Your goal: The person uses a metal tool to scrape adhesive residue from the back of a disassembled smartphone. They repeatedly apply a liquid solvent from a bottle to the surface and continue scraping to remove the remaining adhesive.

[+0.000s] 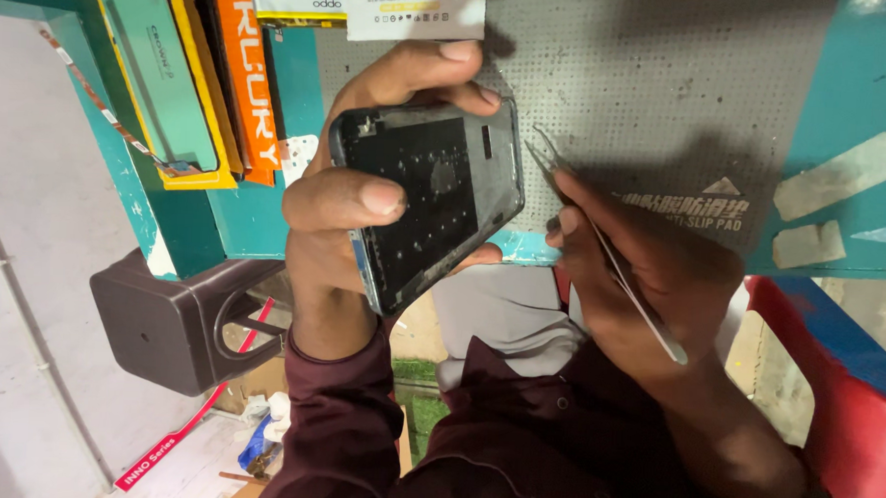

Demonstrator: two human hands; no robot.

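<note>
Dark, opened phone body [427, 207] gripped in left hand [351, 216], thumb across its near edge, fingers [439, 77] wrapped round the far side, clamped firmly on the frame. Held tilted just above the near edge of a grey perforated mat [665, 80]. Right hand [638, 275] closed around thin metal tweezers [600, 245], tips close beside the phone body's right edge; contact impossible to tell. Teal bench [861, 87] under the mat, strips of tape [838, 174] stuck to it. Flat coloured boxes [203, 84] leaned at left. Dark stool [175, 328] below, red chair [850, 391] at right.
</note>
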